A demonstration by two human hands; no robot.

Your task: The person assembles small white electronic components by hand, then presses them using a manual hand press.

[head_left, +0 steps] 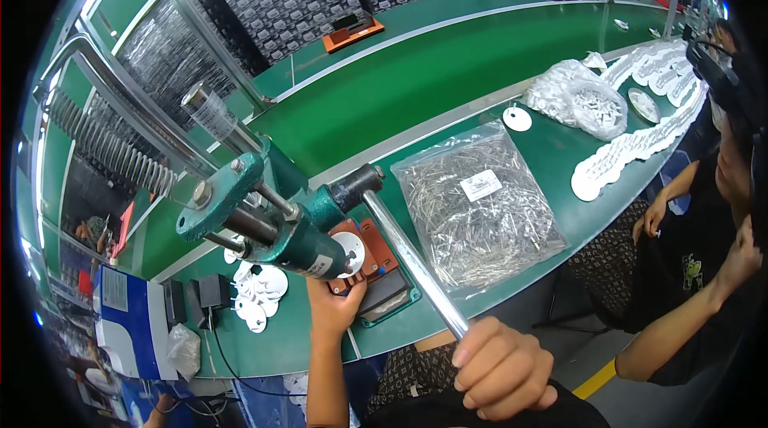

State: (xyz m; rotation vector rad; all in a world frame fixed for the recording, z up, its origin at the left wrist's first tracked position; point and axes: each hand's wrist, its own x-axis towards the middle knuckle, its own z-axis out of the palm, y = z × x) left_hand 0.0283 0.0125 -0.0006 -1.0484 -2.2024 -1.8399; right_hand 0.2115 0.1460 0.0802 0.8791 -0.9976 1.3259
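Right hand: yours [506,368] is wrapped round the end of the long metal lever [420,268].
Left hand: yours [336,308] is at the near edge of the orange block [379,250], its fingertips partly hidden; you cannot tell whether it grips anything.
White disc: on the block, beneath the head of your green press [300,240].
Desk [296,344]: a clear bag of metal pins [480,224] lies right of the lever; loose white discs [260,292] are heaped left of your left hand.
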